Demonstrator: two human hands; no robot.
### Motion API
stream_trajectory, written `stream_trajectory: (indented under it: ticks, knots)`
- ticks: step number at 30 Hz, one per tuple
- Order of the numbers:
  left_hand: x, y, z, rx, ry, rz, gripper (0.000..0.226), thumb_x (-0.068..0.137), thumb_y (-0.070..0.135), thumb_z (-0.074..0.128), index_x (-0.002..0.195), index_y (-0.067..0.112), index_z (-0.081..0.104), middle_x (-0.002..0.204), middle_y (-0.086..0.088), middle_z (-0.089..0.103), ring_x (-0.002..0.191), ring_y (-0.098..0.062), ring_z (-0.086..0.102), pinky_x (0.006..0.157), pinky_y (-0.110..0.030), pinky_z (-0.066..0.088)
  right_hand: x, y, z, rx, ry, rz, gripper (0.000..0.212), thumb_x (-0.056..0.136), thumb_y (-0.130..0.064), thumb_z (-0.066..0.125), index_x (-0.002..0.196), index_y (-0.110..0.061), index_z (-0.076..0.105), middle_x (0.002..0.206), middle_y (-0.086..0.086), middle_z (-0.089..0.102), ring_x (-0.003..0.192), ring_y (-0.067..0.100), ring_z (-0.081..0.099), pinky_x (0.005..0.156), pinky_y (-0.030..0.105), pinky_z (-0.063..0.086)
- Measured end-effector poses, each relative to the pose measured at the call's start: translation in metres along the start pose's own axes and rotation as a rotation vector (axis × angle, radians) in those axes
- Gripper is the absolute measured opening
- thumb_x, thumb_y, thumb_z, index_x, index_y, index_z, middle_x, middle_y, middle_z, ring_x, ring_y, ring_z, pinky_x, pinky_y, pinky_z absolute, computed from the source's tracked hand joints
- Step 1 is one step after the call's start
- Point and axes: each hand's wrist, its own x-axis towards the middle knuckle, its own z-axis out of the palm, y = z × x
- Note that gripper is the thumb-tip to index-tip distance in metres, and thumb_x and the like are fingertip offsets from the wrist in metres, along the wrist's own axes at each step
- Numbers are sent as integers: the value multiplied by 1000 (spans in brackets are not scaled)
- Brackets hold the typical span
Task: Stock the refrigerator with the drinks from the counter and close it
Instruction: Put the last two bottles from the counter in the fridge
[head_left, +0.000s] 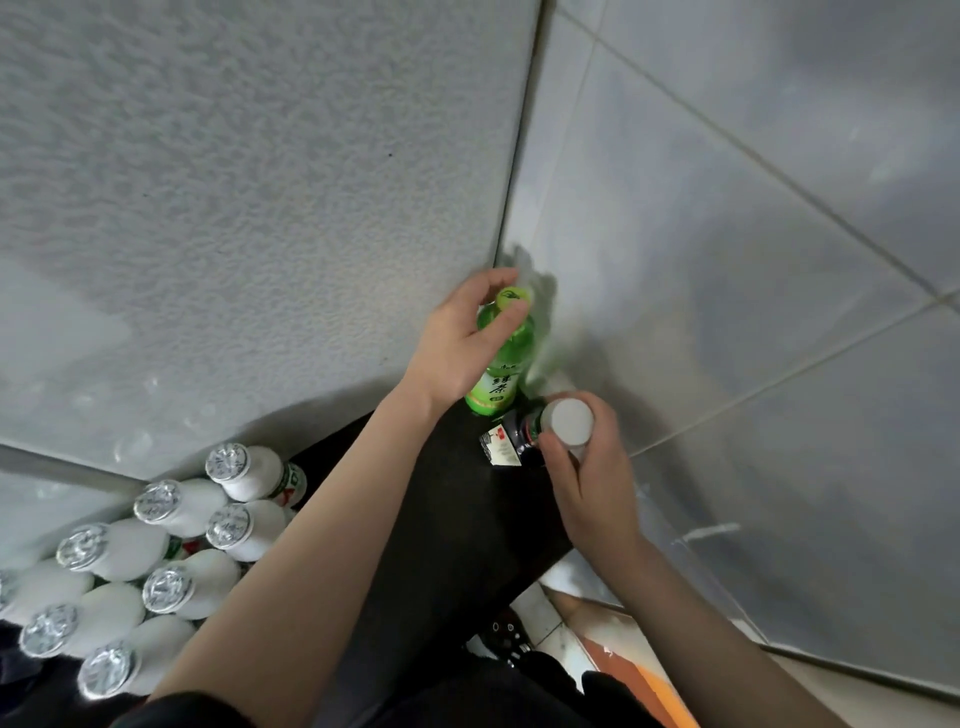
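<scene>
Two drinks are standing side by side on the dark counter (441, 519): my left hand (457, 348) is gripping the green tea bottle (501, 374) at its neck, my right hand (587, 483) the white-capped dark bottle (519, 434), with foil-topped white bottles (176, 551) clustering left.

The left hand (460, 340) curls its thumb and fingers round the neck of a green tea bottle (506, 376), just under its yellow-green cap, at the far corner of a black counter (452, 519). Just beside that bottle, nearer the person, the right hand (589, 480) grips a dark bottle (517, 434) by its top, the fingers wrapped below its white cap (571, 420). At the lower left, a cluster of white bottles (182, 506) with foil lids stands packed close together. A textured pale panel (260, 208) rises behind the counter on the left and meets a grey tiled wall (727, 260) on the right.
</scene>
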Motion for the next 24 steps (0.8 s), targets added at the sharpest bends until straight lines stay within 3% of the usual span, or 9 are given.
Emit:
stream_trajectory:
  ticks: [3,8,13,16,19,24]
  knots:
    - [4,1,6,34,1,-3,30,94,22,59,123,14,59,116,2,62,109,-12,57,96,-25,44,-9,-1,-9,-6,2,-2,35,89,-44,48,115,-61,32,111,-37,48,99,-13,52,78,1,37]
    - [8,-5,10,25,-16,-33,29,92,29,61,120,22,59,115,3,65,103,-9,59,89,-19,46,-21,5,-25,-4,-60,18,28,90,-54,45,116,-45,41,113,-28,51,101,-6,54,81,5,38]
    - [7,-15,14,28,-17,-49,26,92,28,61,116,20,59,104,5,63,91,-3,59,74,-6,43,-26,7,-30,13,-107,11,30,91,-51,45,118,-38,44,113,-28,50,104,-1,54,84,10,41]
    - [1,-20,18,11,12,-13,17,93,29,59,107,20,56,91,6,62,83,-1,58,74,-15,46,-26,7,-25,16,-105,25,31,90,-48,46,118,-34,44,113,-29,49,103,-2,54,83,8,39]
    - [-8,-24,17,-18,90,9,22,88,36,55,102,20,54,86,6,60,81,-7,58,74,-20,46,-25,7,-21,11,-79,17,33,89,-44,48,119,-31,45,112,-28,50,102,-5,53,82,5,38]
    - [-26,-30,10,14,323,-9,15,92,30,55,104,21,54,86,16,60,79,10,56,71,-9,43,-18,9,-20,-8,-97,-10,36,88,-51,47,119,-33,44,108,-28,51,101,-10,51,83,3,36]
